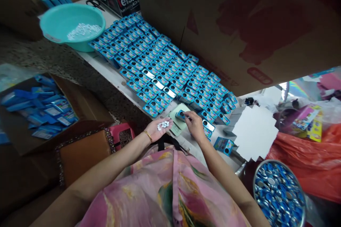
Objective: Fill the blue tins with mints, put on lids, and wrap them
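Observation:
On the upturned palm of my left hand point(157, 129) lies a small heap of white tablets point(164, 125). The fingers are stretched toward my right hand point(194, 125), which is closed on a small blue box point(180, 115) with a dark round hole in its top. That box is over a flat pale green object point(176, 127), which looks like a small scale; whether they touch I cannot tell. Just beyond both hands, many matching blue boxes point(160, 60) stand upright in close rows on the white table point(106, 72).
A turquoise basin point(71, 44) holds white tablets at the table's far left. A large cardboard carton point(202, 3) walls off the back. Blue packs fill an open box point(87, 110) at left. A round tin point(303, 198) of blue-and-silver caps and a red plastic bag point(314, 163) are at right.

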The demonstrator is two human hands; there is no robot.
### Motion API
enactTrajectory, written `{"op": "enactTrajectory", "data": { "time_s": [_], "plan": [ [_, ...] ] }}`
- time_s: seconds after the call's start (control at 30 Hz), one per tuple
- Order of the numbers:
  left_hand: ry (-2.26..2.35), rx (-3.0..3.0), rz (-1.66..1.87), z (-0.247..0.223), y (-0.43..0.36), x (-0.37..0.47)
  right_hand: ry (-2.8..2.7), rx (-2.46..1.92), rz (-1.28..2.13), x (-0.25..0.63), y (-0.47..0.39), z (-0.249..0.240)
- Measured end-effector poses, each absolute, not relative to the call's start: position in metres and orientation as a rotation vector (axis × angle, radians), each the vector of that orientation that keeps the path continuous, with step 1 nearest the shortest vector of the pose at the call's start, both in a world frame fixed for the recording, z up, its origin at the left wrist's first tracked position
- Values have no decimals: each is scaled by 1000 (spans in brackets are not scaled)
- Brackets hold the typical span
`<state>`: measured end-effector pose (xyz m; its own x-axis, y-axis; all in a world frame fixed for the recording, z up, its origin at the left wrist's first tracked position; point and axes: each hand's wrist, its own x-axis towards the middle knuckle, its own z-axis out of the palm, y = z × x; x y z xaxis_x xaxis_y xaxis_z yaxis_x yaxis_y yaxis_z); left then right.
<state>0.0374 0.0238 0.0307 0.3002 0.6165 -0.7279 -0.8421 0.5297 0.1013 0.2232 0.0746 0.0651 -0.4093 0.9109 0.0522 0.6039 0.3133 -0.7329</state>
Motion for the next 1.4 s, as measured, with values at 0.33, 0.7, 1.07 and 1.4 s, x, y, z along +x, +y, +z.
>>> {"op": "enactTrajectory", "data": {
  "time_s": [0.33, 0.7, 1.07, 1.4],
  "plan": [
    [695, -345, 766, 24, -14, 61, -2595, -1187, 991, 202, 0, 58],
    [718, -367, 795, 23, -20, 68, -2378, -1209, 1120, 203, -4, 39],
    [798, -179, 889, 34, 31, 65, -2160, -1370, 808, 219, 69, 61],
    [651, -364, 869, 28, 7, 64, -2540, -1193, 640, 212, 26, 61]
  ]
}}
